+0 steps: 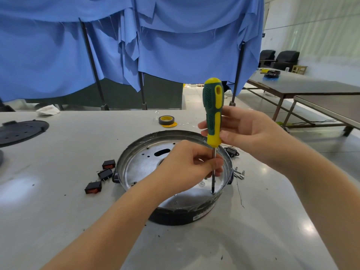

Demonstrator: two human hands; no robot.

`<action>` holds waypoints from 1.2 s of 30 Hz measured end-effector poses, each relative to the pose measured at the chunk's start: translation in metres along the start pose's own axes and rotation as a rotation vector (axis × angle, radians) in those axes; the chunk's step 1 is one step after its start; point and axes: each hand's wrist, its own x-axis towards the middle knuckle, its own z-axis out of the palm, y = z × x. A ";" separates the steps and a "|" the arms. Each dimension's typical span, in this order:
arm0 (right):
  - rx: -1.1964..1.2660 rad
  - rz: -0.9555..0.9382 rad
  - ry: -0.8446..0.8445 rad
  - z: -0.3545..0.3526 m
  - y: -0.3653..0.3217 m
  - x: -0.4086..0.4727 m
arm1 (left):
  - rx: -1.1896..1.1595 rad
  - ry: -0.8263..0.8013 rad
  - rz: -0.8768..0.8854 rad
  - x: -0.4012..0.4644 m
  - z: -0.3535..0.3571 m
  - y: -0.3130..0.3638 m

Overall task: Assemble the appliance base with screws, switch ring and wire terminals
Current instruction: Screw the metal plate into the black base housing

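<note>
R hand [240, 131] is gripping screwdriver [212, 114] handle upright; L hand [191, 164] is pinching its shaft, tip on screw [213, 192] in appliance base [175, 215], mid desk [68, 152].

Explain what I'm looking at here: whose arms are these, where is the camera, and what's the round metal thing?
No robot here: these are a person's own arms, filmed by a camera worn on their head, looking down. The round thing is the appliance base, a metal pan lying on a grey table. The right hand holds the handle of a yellow-green screwdriver, standing upright with its tip down on the pan floor. The left hand pinches the shaft to steady it. Nearby lie three black switches, small metal sleeves and a tape roll.
</note>
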 end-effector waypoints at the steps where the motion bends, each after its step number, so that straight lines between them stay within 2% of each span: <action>1: -0.010 0.003 0.001 0.000 0.000 0.000 | -0.001 -0.005 -0.002 0.000 0.000 0.000; 16: -0.088 0.064 0.095 -0.001 -0.003 0.000 | -0.014 -0.030 0.040 0.000 0.003 -0.005; 22: -0.148 0.184 0.239 0.007 -0.005 0.003 | 0.049 0.006 0.071 0.000 0.003 -0.004; 27: -0.242 0.139 0.351 0.014 -0.003 0.004 | 0.116 0.036 0.063 0.002 0.003 -0.001; 29: -0.144 0.113 0.279 0.011 -0.004 0.003 | 0.100 0.023 0.040 0.002 0.002 -0.001; 33: 0.141 0.060 0.026 0.001 -0.007 0.000 | 0.081 0.002 0.028 0.001 0.001 0.001; 36: 0.137 0.023 0.008 -0.003 -0.005 -0.002 | 0.087 -0.012 0.040 0.001 0.002 0.000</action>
